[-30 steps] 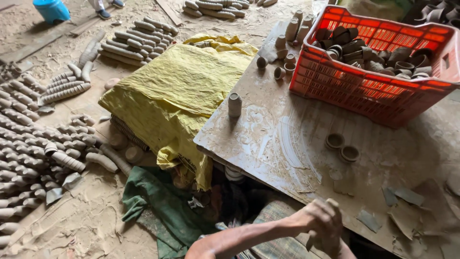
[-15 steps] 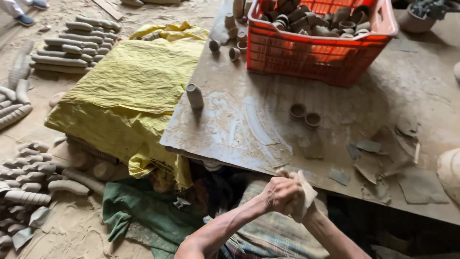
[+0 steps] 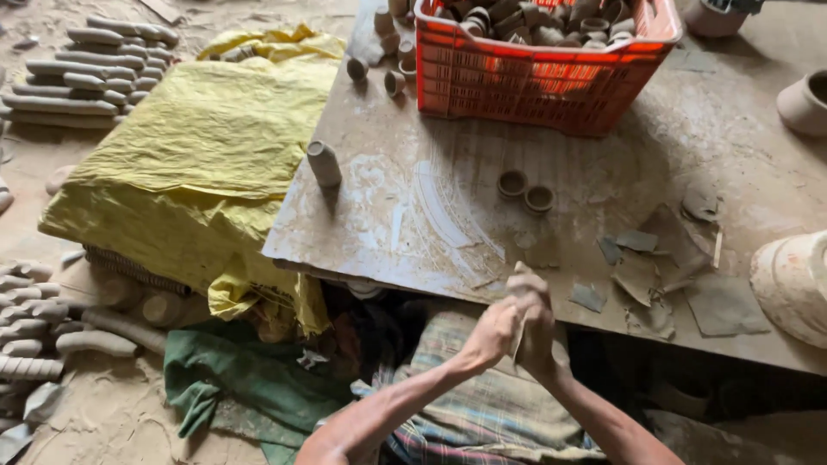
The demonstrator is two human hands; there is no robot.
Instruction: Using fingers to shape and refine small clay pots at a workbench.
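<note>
At the near edge of the dusty worktop (image 3: 448,215), both hands (image 3: 515,323) press together around a pale clay lump (image 3: 519,331), long axis upright, left hand nearer.

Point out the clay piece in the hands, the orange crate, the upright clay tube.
clay piece (image 3: 519,331), head view, pale edge between the palms
orange crate (image 3: 525,86), head view, front wall
upright clay tube (image 3: 325,164), head view, side wall

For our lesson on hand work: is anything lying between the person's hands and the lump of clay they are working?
Nothing visible: the left hand and right hand press directly on the lump of clay, held over the near edge of the table.
</note>
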